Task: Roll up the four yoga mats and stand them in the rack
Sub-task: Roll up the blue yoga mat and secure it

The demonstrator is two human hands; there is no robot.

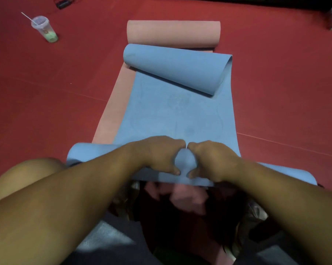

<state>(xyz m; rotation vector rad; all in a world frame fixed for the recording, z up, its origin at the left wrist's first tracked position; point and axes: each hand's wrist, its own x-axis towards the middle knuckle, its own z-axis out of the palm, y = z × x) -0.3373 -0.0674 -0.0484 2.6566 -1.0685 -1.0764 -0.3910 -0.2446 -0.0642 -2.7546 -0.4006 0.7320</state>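
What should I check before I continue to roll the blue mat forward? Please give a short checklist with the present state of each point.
1. Both hands on the roll: ok. Left hand and right hand grip the near rolled end of the blue mat, side by side at its middle.
2. Roll even across its width: cannot tell, the arms hide part of it.
3. Far end flat: not ok. It curls back at a slant.
4. Blue mat lies alone: not ok. It lies on the pink mat, off to one side.
5. Path free: ok. The cup stands far off on the floor.
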